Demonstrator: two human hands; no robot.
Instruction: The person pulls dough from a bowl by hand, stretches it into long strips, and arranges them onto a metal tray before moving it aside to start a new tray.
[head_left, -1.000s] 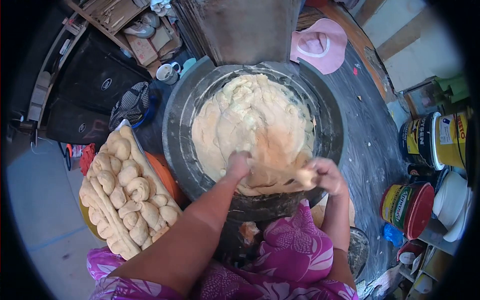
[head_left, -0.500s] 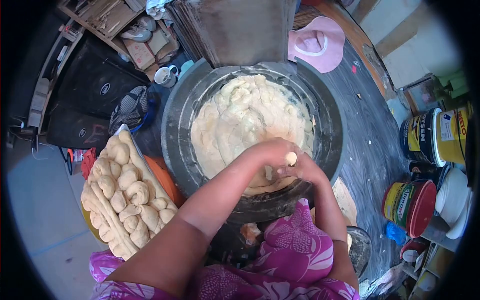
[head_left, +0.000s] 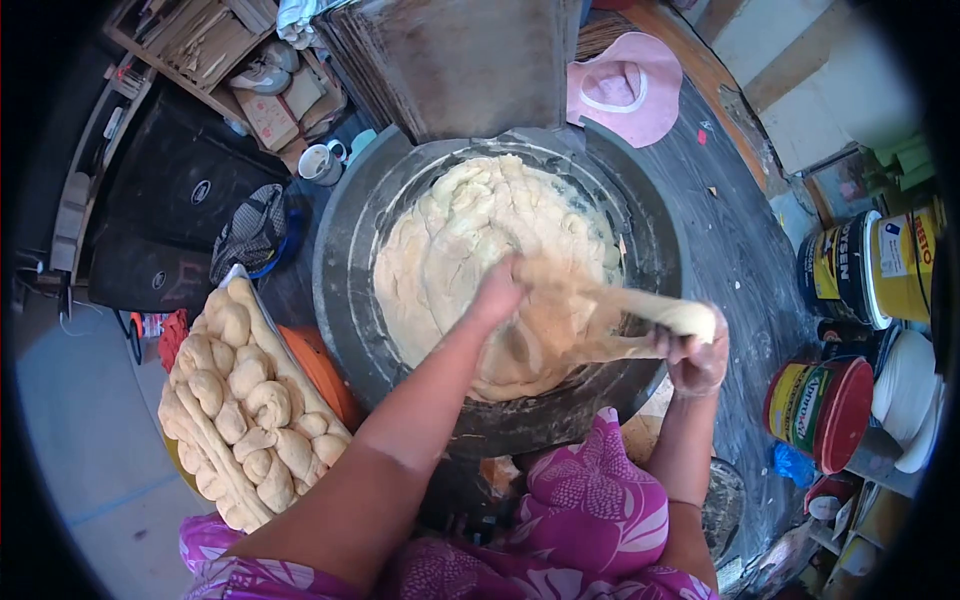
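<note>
A big mass of pale dough (head_left: 440, 250) lies in a wide dark tub (head_left: 345, 290). My right hand (head_left: 695, 355) is off the tub's right rim, its fingers closed round the looped end of a stretched dough strand (head_left: 660, 312). My left hand (head_left: 500, 290) is over the middle of the dough mass, closed on the strand's other end; its fingertips are partly hidden. Between the two hands the strand runs doubled and is smeared by motion. To the left, a tray (head_left: 272, 300) bears several shaped dough pieces (head_left: 250, 375) and long dough rolls.
Stacked dark boards (head_left: 470, 75) stand against the tub's far side. A pink hat (head_left: 655, 100) lies behind right. Paint buckets (head_left: 845, 270) and a red-lidded bucket (head_left: 840, 415) line the right. A white mug (head_left: 318, 165) stands at back left, near a blue basin (head_left: 280, 255).
My hands were close together over the tub's near right part. Now the right has moved right, past the rim, and the left has moved left, with the dough strand stretched between them.
</note>
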